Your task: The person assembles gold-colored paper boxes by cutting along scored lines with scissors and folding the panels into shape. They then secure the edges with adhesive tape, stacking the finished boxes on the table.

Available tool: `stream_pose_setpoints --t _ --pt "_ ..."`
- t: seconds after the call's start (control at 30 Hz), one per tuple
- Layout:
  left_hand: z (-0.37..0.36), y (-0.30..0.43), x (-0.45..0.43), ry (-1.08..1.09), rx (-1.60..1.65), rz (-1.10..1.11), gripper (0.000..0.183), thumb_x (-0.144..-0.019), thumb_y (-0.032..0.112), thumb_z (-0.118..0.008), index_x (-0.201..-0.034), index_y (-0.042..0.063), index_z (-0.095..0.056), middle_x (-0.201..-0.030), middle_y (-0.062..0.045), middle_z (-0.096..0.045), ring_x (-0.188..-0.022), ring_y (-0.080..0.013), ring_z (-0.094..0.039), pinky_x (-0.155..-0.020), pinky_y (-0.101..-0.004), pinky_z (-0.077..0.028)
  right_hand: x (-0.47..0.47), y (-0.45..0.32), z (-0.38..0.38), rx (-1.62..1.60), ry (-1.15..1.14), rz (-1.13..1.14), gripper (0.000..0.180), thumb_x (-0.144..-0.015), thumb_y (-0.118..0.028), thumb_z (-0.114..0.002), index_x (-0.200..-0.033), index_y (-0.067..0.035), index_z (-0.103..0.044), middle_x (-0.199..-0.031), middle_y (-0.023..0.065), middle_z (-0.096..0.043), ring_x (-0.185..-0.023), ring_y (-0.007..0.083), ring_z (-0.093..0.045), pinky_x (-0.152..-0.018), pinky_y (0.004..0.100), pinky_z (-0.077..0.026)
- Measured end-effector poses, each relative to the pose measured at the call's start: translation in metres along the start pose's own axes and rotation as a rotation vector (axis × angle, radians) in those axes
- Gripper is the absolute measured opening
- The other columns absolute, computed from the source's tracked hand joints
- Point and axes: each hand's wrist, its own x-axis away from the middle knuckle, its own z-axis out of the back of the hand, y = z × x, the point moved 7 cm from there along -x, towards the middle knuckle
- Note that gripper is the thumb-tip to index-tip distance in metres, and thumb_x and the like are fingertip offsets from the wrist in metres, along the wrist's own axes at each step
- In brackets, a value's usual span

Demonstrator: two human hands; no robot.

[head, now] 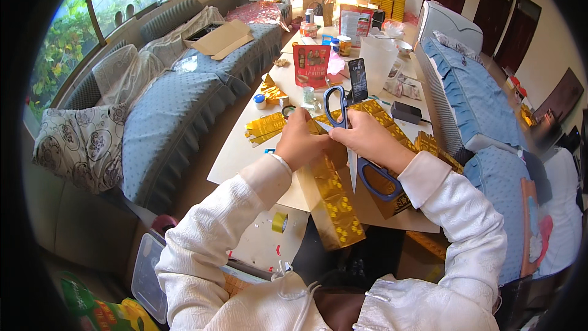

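Note:
My left hand (301,140) pinches the upper end of a gold foil paper strip (337,202) with yellow patterns. The strip hangs down over the table's near edge. My right hand (372,138) holds a pair of scissors (379,179) with dark blue handles. Their blades are spread wide, one pointing toward my left fingers and the other downward. Both hands meet above the table (234,161). Just beyond my left hand lies folded gold paper (266,128), and more gold sheets (386,122) extend behind my right hand.
A phone (358,78) stands upright behind the scissors, beside a clear plastic pitcher (377,62). Near them are a red pouch (311,65), a black power adapter (406,112) and a white jar with a blue lid (260,101). Yellow tape (279,222) lies below. Sofas (177,115) flank the table.

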Motion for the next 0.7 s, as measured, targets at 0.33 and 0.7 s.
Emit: stream_pose_setpoints --t 0.33,0.7 --pt "0.004 -0.006 -0.012 -0.044 0.002 -0.036 0.054 -0.080 0.016 -0.076 -0.125 0.000 -0.051 -0.121 -0.017 -0.062 -0.106 -0.0212 -0.062 -0.092 -0.0322 -0.052 0.003 0.023 0.019 0.056 0.065 -0.026 0.038 -0.085 -0.031 -0.066 -0.093 0.007 -0.066 -0.085 0.0267 -0.071 -0.083 0.0415 -0.071 -0.078 0.0466 -0.055" --pt "0.012 -0.001 -0.002 0.129 -0.142 -0.017 0.057 -0.075 0.034 -0.075 -0.121 0.004 -0.064 -0.119 -0.017 -0.071 -0.114 -0.0342 -0.068 -0.099 -0.0411 -0.049 -0.008 0.005 0.008 0.216 -0.040 -0.001 0.030 -0.087 -0.025 -0.066 -0.099 0.003 -0.066 -0.079 0.0164 -0.071 -0.073 0.0268 -0.072 -0.071 0.0383 -0.056"
